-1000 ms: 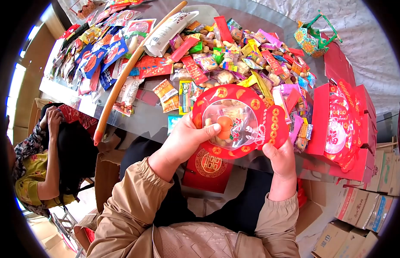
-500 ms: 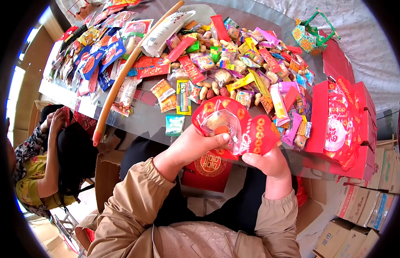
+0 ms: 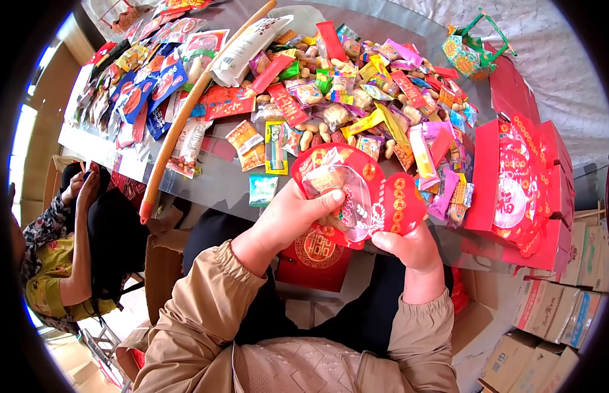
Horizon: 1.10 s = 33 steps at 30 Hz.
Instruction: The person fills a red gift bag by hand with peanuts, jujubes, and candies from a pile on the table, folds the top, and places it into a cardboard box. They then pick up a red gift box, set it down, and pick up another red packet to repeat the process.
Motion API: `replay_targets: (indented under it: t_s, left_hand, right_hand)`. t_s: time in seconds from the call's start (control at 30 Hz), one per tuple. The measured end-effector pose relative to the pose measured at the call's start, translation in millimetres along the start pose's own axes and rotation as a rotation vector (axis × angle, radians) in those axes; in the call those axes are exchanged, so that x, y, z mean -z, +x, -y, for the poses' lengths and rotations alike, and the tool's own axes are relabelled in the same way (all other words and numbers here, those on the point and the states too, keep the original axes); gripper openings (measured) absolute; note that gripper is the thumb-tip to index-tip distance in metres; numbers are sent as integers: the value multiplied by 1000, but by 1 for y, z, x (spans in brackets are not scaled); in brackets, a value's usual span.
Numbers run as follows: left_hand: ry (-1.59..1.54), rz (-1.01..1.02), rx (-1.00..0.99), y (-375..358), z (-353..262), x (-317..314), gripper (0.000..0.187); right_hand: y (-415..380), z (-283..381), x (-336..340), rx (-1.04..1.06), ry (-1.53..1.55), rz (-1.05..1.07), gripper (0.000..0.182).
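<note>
Both my hands hold a red gourd-shaped gift bag with gold coin prints and a clear window. My left hand grips the wide end, its thumb lying over the window. A pale wrapped piece shows through the window; the other contents are hard to make out. My right hand pinches the narrower end, thumb on top and fingers hidden underneath. Just beyond the bag spreads a pile of wrapped sweets and peanuts. Close to my left hand lies a small teal packet.
An orange-brown stick crosses the table, with snack packets left of it. On the right stands a red box of flat red bags. A green-handled basket sits behind; another person sits left.
The bag has tilted slightly in my hands, and its contents sit differently behind the window. My left hand has shifted a little downward. The other person's hands have risen slightly.
</note>
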<state>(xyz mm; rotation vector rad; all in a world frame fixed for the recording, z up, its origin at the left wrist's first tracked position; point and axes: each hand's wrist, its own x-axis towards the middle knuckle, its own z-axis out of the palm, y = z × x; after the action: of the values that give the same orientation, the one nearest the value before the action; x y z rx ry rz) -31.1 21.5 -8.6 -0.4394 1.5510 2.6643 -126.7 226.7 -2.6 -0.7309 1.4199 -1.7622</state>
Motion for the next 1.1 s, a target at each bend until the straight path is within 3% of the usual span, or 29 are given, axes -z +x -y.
replay_targets:
  t_s: [0.3,0.33,0.43,0.53,0.63,0.7,0.8,0.87,0.97,1.1]
  left_hand:
    - [-76,-43,-44,-1,-5,5,31]
    - [-47,-63,59,-4,-9,9,31]
    - [-61,-83,-40,-2,-7,10,32]
    - [3,-130,-90,-3,-10,9,31]
    - [138,-83,51,-8,-10,26,29]
    - [75,-154,-69,-8,-8,15,21]
    - [74,-108,-62,-10,-5,17,27]
    - [30,-63,-61,-10,-8,22,34]
    - [-29,-33,-49,-11,-1,33,33]
    - [-13,177,-28,-19,-13,16,39]
  right_hand:
    - [4,11,-1,68,-151,-2,42]
    - [5,12,-1,90,-186,-16,42]
    - [5,12,2,118,-310,-19,39]
    - [1,12,-2,20,-344,-39,37]
    - [3,14,0,82,-336,-38,35]
    - [1,18,0,103,-341,-62,33]
    - [-1,24,0,146,-295,-127,26]
    - [-5,14,21,289,-326,-171,23]
    - [0,5,39,570,105,-205,33]
    - [-1,10,59,514,189,-675,27]
